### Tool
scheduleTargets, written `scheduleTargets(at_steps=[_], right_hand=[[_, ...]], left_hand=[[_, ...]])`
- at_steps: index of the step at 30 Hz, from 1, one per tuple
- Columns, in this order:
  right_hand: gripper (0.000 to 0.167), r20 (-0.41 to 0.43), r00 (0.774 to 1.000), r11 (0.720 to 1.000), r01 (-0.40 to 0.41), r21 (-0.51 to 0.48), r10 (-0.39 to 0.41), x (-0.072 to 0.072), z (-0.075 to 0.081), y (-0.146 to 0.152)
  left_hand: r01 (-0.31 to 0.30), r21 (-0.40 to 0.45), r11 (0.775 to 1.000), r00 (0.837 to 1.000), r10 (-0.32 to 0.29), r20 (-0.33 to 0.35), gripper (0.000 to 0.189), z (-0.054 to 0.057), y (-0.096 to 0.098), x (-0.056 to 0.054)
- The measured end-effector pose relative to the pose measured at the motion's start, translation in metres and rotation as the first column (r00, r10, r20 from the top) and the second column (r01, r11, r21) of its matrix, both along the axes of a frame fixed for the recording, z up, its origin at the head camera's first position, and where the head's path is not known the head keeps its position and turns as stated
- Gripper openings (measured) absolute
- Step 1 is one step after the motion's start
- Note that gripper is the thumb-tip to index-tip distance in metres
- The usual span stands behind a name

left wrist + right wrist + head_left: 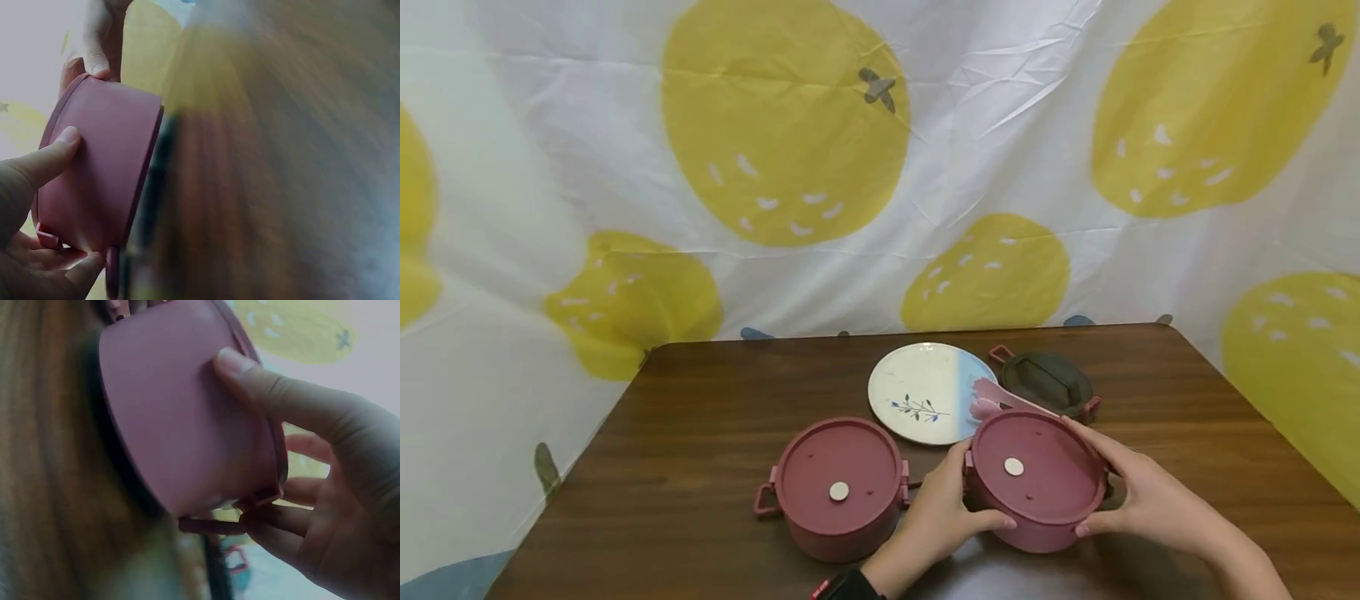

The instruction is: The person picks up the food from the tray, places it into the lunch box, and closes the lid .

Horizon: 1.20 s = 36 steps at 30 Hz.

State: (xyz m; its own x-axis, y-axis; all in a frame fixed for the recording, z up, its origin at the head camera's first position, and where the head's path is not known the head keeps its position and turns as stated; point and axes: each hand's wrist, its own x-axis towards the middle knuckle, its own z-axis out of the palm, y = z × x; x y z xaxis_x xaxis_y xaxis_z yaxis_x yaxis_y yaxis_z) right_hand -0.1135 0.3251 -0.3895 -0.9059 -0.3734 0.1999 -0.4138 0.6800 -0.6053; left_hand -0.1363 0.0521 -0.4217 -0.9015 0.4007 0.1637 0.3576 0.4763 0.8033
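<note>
A round mauve lidded pot (pixel 1037 467) with a small white knob on its lid is between my two hands, close over the table. My left hand (pixel 943 500) grips its left side, the thumb (pixel 53 159) lying on the front wall and the fingers around the handle side. On the opposite side my right hand (pixel 1138 492) holds it, its thumb (pixel 250 378) pressed on the wall and the other fingers by the clip and handle. A second matching pot (pixel 838 479) stands just left of my left hand, its lid on.
Behind the pots lies a white and blue plate (pixel 913 375) with a painted sprig. Pink utensils (pixel 988 396) with petal-shaped ends overlap its right edge. A dark round item with pink handles (pixel 1047 379) sits farther right. A lemon-print cloth (pixel 985 150) hangs behind the wooden table (pixel 700 450).
</note>
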Motion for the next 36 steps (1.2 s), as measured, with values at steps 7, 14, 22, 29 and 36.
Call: scheduleTargets(at_steps=[7,14,22,29,36], right_hand=[[0.111,-0.13,0.991,0.999,-0.037,-0.031,0.033,0.008,0.04,-0.003],[0.118,-0.162,0.981,0.982,-0.13,-0.138,0.107,-0.012,0.076,-0.06],[0.122,-0.167,0.98,0.98,-0.133,-0.148,0.108,-0.027,0.052,-0.149],[0.122,-0.141,0.98,0.972,-0.162,-0.17,0.139,-0.036,0.027,-0.196],[0.11,-0.17,0.973,0.986,-0.162,-0.033,0.154,-0.034,0.027,-0.187]], left_hand=[[-0.03,-0.03,0.999,0.995,0.027,-0.095,0.1,0.045,-0.01,0.007],[-0.09,-0.019,0.996,0.979,0.085,-0.188,0.1,0.095,-0.073,0.007],[-0.068,-0.019,0.998,0.982,0.063,-0.175,0.092,0.084,-0.166,0.006],[-0.054,0.056,0.997,0.998,0.056,-0.04,0.092,0.052,-0.212,0.002],[0.041,-0.015,0.999,0.999,-0.042,-0.007,0.086,0.045,-0.224,-0.004]])
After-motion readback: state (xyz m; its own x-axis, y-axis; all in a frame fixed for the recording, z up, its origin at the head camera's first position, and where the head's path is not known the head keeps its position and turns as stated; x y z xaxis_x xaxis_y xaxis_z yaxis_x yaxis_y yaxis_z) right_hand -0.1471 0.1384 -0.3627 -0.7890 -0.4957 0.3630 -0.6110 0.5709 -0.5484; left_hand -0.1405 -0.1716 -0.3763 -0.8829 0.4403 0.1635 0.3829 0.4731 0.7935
